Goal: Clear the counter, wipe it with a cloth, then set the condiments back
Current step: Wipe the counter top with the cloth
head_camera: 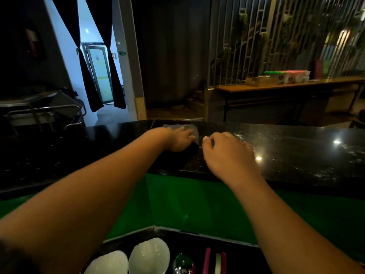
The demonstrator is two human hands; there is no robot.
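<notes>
A glossy black stone counter point(286, 155) runs across the middle of the view. A small grey cloth point(194, 129) lies on it near the far edge. My left hand point(180, 139) lies flat on the cloth, fingers straight, covering most of it. My right hand point(227, 153) hovers or rests just to the right of the cloth with its fingers curled; nothing shows in it. No condiments stand on the counter.
Below the counter front, a green panel point(197, 204) drops to a lower shelf with two white bowls point(150, 256), a shiny metal item point(182, 264) and coloured sticks point(207, 260). A wooden table point(276, 88) with boxes stands at the far right, a metal rack point(39, 109) at left.
</notes>
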